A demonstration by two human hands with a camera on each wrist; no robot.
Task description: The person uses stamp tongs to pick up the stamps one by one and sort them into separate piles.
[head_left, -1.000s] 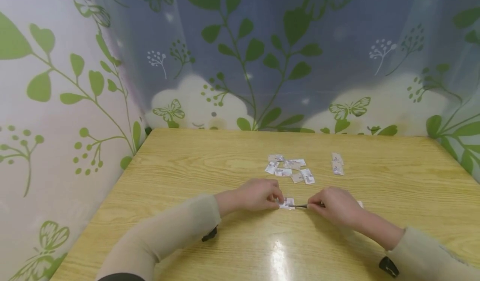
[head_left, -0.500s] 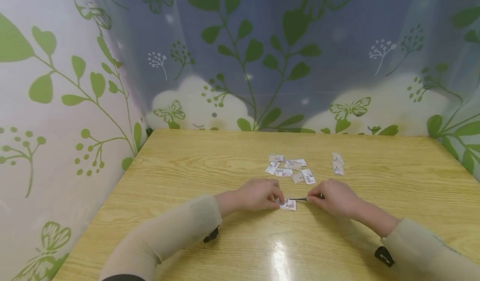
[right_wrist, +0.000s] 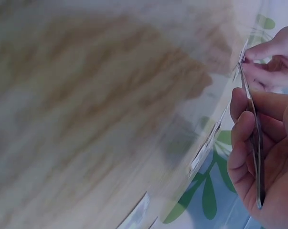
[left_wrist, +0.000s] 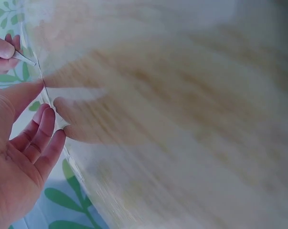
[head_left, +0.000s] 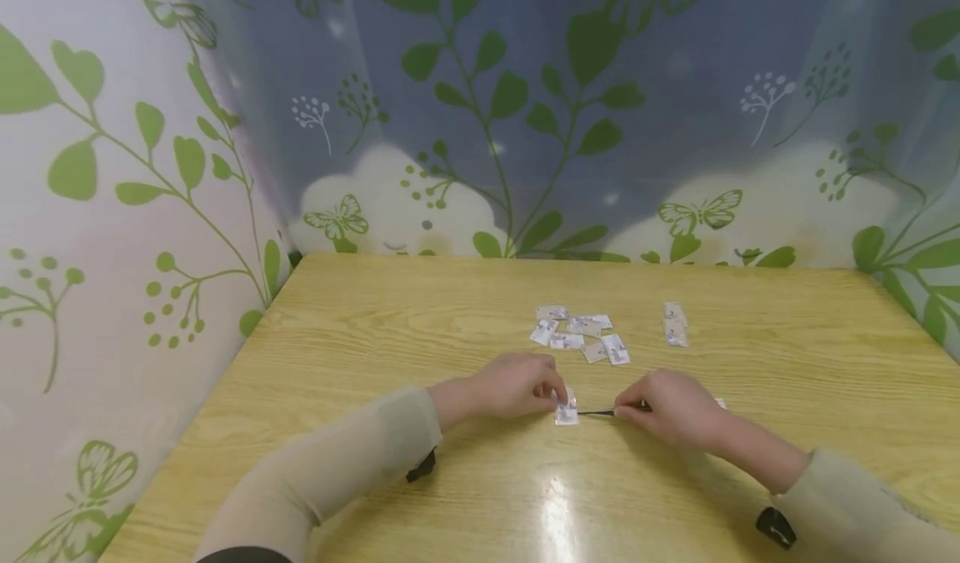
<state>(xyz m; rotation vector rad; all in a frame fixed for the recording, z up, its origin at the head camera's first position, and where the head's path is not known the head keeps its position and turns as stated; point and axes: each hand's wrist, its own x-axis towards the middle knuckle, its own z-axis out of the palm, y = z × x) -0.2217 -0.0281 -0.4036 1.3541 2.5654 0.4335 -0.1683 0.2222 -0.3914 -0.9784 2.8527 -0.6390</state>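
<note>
My left hand (head_left: 517, 386) holds a small printed card (head_left: 567, 414) by its upper left part, its fingertips bent down onto it. In the left wrist view the same hand (left_wrist: 26, 143) has its thumb and fingers at the table's surface, a pale corner of the card (left_wrist: 61, 121) standing up between fingertips. Thin metal tweezers (head_left: 596, 413) are pinched in my right hand (head_left: 678, 409); their tips meet the card's right edge. Seen from the right wrist, the tweezers (right_wrist: 254, 133) run along the curled fingers, and their tips reach the left hand's fingertips.
Behind the hands lies a loose group of several similar cards (head_left: 585, 327). Further right, a few more form a short column (head_left: 676, 326). Another card (head_left: 721, 403) shows partly behind the right wrist. Patterned cloth hangs behind the wooden table (head_left: 375, 313).
The card lay lengthwise a moment ago and now shows upright and narrower. The tweezers moved away to its upper edge, then back toward the viewer and against its right edge. My left hand barely shifted.
</note>
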